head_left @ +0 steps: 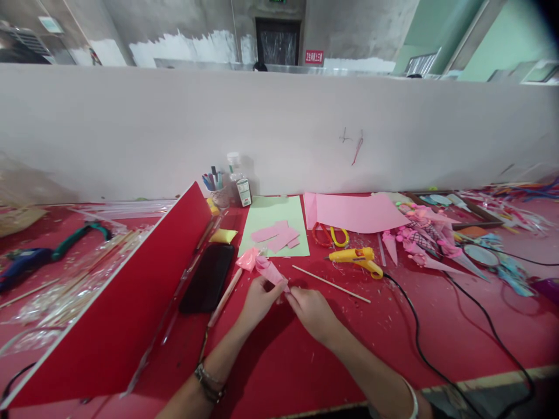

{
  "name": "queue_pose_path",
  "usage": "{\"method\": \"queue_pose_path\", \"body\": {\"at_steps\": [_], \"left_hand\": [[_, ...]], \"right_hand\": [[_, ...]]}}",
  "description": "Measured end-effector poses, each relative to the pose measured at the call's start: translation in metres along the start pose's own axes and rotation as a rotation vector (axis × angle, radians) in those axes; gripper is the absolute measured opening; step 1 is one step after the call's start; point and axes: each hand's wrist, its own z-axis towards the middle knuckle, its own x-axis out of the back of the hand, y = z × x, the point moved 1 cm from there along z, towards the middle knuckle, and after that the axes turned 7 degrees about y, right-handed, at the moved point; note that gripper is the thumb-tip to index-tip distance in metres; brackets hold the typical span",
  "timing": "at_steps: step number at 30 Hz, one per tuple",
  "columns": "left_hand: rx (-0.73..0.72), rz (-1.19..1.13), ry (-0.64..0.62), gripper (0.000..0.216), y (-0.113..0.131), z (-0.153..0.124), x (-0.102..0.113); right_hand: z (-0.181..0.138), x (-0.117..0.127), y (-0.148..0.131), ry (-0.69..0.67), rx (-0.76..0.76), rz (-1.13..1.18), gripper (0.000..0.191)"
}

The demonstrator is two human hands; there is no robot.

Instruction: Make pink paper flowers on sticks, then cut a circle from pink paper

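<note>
Both hands meet near the middle of the red table (305, 361). My left hand (257, 299) and my right hand (310, 308) pinch the narrow end of a small pink paper cone (271, 272), fingers closed on it. Just to the left of the cone lies a pink paper flower on a wooden stick (244, 262). A bare wooden stick (331, 284) lies to the right of my hands. A yellow glue gun (358, 257) rests beyond it, its black cord running toward the table's front edge.
A green sheet (273, 218) with pink paper cut-outs, a large pink sheet (353, 212) and scissors (329, 234) lie behind. A black phone (207, 276) lies by a red divider board (126, 302). Finished pink cones (419, 241) are piled at right. A pen cup (216, 189) and bottle stand against the white partition.
</note>
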Motion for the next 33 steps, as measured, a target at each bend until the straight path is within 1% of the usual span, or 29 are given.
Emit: {"method": "queue_pose_path", "body": {"at_steps": [4,10,17,23,29,33], "left_hand": [[0.020,-0.042,-0.052,0.022,-0.0002,-0.0014,-0.0018],[0.026,-0.111,-0.120,0.023,-0.0020,-0.0013,0.0000],[0.035,-0.145,-0.124,0.024,-0.0007,-0.0014,0.0010],[0.027,-0.144,-0.118,0.024,-0.0018,-0.0011,0.0009],[0.031,-0.098,-0.124,0.027,-0.0015,-0.0012,0.0031],[0.018,-0.068,-0.133,0.028,-0.0012,-0.0010,0.0036]], "right_hand": [[0.0010,-0.0021,0.0020,-0.009,-0.003,0.039,0.027],[-0.0006,-0.0041,0.0022,-0.078,0.037,0.286,0.042],[0.0001,-0.0058,0.0028,-0.111,0.028,0.477,0.047],[-0.0005,-0.0037,0.0015,-0.076,0.011,0.517,0.046],[0.0002,-0.0033,0.0017,-0.029,-0.047,0.581,0.034],[0.0024,-0.0058,0.0048,-0.003,-0.087,0.624,0.032]]}}
